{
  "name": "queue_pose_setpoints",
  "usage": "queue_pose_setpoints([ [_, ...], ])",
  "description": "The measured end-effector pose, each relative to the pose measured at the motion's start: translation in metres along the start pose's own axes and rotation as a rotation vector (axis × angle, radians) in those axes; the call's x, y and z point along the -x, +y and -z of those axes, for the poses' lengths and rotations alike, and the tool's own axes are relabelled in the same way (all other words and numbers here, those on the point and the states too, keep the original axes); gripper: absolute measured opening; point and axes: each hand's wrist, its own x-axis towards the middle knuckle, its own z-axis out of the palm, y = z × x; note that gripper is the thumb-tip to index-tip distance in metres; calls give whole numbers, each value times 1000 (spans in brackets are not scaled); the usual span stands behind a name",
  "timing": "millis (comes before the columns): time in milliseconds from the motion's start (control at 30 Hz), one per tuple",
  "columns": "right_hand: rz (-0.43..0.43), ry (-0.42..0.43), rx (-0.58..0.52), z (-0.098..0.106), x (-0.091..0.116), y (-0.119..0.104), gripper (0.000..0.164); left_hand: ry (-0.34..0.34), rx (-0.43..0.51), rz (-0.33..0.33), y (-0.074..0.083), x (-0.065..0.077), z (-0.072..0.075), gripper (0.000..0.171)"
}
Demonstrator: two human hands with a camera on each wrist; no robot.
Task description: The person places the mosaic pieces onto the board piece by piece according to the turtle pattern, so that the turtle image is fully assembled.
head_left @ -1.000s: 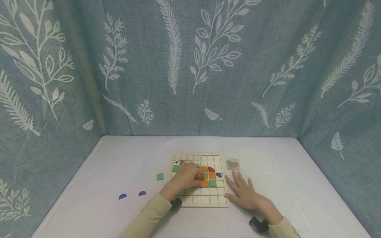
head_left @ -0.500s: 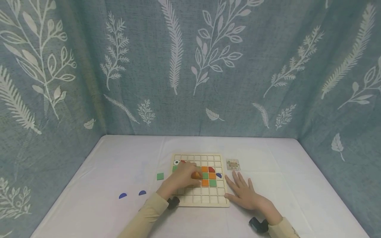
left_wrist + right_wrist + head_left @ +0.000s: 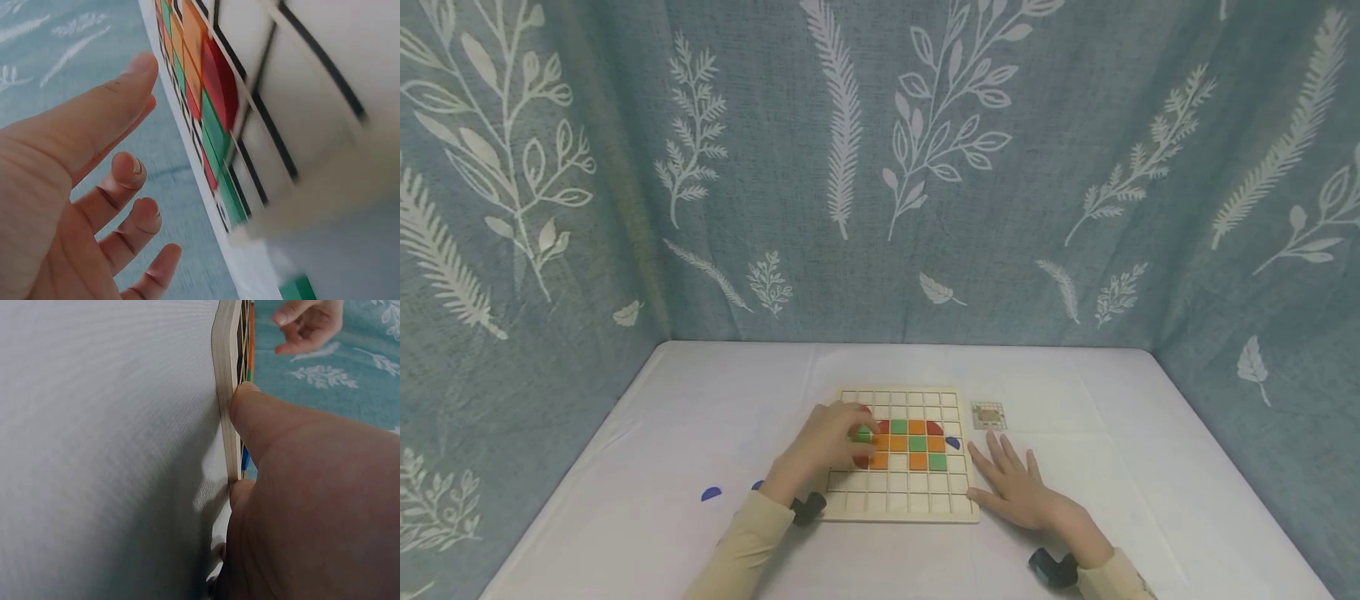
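A pale wooden grid board [image 3: 917,504] lies on the white table, with orange, green and red pieces in its squares. My left hand [image 3: 822,437] hovers over the board's left side, fingers loosely bent. In the left wrist view, nothing sits between its thumb [image 3: 119,103] and fingers, and a dark red piece [image 3: 219,90] shows on the board beyond. My right hand [image 3: 1018,492] lies with fingers spread at the board's right edge. Its thumb [image 3: 250,412] touches the board's rim in the right wrist view. A blue half-circle [image 3: 952,443] sits at the board's right side.
A small patterned card [image 3: 988,415] lies beyond my right fingers. Left of the board are a blue half-circle [image 3: 711,493] and another, partly hidden by my left arm. A loose green square [image 3: 297,289] appears beside the board in the left wrist view.
My left hand has moved left from the board's middle, uncovering orange tiles there. It now hides the loose green square in the head view. The right hand has stayed still.
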Motion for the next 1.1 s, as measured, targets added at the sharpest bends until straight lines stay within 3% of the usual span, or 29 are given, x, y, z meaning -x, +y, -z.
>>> queue_pose_setpoints([
  [467,15,6,-20,0,1,1,71,50,-86,169,-37,15,17,22],
  [700,15,0,0,0,0,2,70,69,-104,172,-53,23,27,22],
  [1100,12,3,-8,1,0,1,69,32,-110,214,-76,36,31,30],
])
